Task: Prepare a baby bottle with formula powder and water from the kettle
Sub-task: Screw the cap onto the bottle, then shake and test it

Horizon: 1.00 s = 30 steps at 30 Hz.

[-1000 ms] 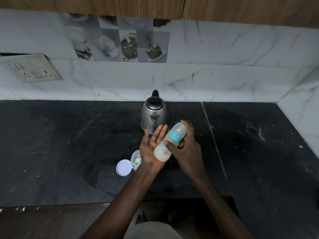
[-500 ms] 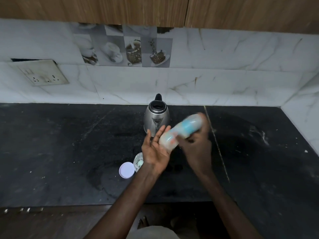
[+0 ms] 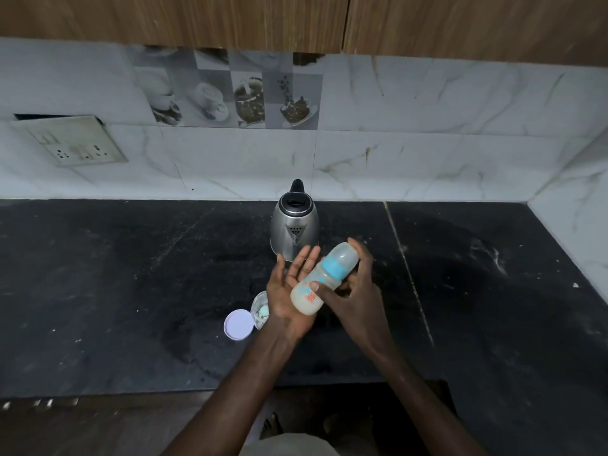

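Observation:
My right hand grips the baby bottle round its middle, thumb on the front. The bottle has a blue collar, a clear cap and milky liquid inside, and tilts with its cap up and to the right. Its base rests against the palm of my left hand, which is held flat with straight fingers. The steel kettle stands just behind both hands, its lid down. The small formula jar stands uncapped, partly hidden by my left wrist, with its white lid lying beside it on the left.
The black stone countertop runs left and right, with white specks on its right side. A marble-tile wall with a socket plate stands behind. The counter's front edge lies near the bottom. A side wall closes the right end.
The bottle swung up to the right off my left palm half a second ago, then came back down with its base against the palm. My left hand stayed flat.

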Tool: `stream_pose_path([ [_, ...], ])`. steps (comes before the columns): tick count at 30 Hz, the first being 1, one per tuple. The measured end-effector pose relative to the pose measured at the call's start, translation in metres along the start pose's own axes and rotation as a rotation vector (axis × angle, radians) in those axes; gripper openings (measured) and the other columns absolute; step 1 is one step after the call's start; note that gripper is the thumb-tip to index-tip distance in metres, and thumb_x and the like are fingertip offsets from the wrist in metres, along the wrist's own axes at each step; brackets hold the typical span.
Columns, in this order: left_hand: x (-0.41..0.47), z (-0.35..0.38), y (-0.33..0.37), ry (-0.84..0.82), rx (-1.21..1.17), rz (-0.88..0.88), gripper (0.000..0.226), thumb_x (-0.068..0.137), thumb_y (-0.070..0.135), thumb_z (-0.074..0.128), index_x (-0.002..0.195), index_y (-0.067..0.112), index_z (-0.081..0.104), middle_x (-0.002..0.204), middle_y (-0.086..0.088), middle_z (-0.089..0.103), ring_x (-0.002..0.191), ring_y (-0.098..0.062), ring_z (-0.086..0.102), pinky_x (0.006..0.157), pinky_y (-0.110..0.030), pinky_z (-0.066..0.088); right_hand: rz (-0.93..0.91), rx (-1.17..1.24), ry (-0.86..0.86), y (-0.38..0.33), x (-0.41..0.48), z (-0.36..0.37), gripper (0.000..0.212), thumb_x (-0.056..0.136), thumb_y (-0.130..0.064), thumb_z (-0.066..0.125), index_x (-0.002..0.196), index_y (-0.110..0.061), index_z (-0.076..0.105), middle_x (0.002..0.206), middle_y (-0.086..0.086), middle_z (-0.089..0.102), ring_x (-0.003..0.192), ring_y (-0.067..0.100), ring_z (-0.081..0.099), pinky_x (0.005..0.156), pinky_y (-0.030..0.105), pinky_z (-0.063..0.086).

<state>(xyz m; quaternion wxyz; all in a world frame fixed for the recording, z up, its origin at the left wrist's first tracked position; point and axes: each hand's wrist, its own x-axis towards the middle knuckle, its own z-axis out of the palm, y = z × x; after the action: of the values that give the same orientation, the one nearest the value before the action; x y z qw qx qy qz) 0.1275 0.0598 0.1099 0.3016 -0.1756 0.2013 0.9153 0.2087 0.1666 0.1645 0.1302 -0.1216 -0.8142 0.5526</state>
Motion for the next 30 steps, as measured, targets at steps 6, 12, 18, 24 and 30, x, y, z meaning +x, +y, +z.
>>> stream_pose_path([
  [6, 0.001, 0.004, 0.000, 0.001, 0.131, 0.018, 0.065, 0.101, 0.058, 0.047, 0.145, 0.012, 0.062, 0.144, -0.007, 0.067, 0.137, -0.026, 0.060, 0.119, -0.041, 0.041, -0.036, 0.270, 0.538, -0.021, 0.024, -0.028, 0.092, 0.083, -0.020, 0.086, 0.155, -0.034, 0.030, 0.124, -0.014, 0.065, 0.105, 0.004, 0.072, 0.089, 0.035, 0.063],
  [12, 0.008, -0.004, -0.002, 0.064, 0.044, 0.009, 0.062, 0.105, 0.053, 0.047, 0.142, 0.005, 0.062, 0.141, -0.014, 0.068, 0.138, -0.031, 0.058, 0.123, -0.049, 0.038, 0.031, 0.035, 0.255, -0.008, 0.008, -0.006, 0.092, 0.076, -0.028, 0.092, 0.148, -0.044, 0.037, 0.115, -0.009, 0.073, 0.092, 0.003, 0.074, 0.083, 0.029, 0.063],
  [18, 0.012, -0.008, -0.006, 0.021, -0.026, -0.015, 0.066, 0.102, 0.050, 0.054, 0.147, 0.002, 0.057, 0.147, -0.019, 0.063, 0.142, -0.037, 0.054, 0.126, -0.053, 0.033, 0.031, 0.033, 0.088, -0.002, 0.005, -0.001, 0.093, 0.081, -0.029, 0.088, 0.152, -0.045, 0.029, 0.126, -0.011, 0.068, 0.099, 0.003, 0.072, 0.086, 0.026, 0.060],
  [24, 0.011, -0.009, -0.006, -0.025, -0.035, -0.036, 0.065, 0.103, 0.051, 0.055, 0.147, 0.003, 0.058, 0.147, -0.018, 0.063, 0.144, -0.037, 0.052, 0.127, -0.053, 0.032, -0.010, 0.014, 0.022, -0.004, 0.009, -0.008, 0.089, 0.078, -0.027, 0.091, 0.146, -0.038, 0.037, 0.122, -0.017, 0.068, 0.098, 0.005, 0.073, 0.085, 0.034, 0.062],
  [30, 0.008, -0.004, 0.000, 0.026, 0.052, 0.020, 0.064, 0.103, 0.057, 0.048, 0.144, 0.010, 0.061, 0.144, -0.009, 0.067, 0.137, -0.027, 0.060, 0.121, -0.042, 0.040, 0.046, 0.375, 0.624, -0.020, 0.029, -0.024, 0.082, 0.087, -0.024, 0.083, 0.149, -0.031, 0.032, 0.126, -0.002, 0.067, 0.103, 0.017, 0.075, 0.082, 0.045, 0.065],
])
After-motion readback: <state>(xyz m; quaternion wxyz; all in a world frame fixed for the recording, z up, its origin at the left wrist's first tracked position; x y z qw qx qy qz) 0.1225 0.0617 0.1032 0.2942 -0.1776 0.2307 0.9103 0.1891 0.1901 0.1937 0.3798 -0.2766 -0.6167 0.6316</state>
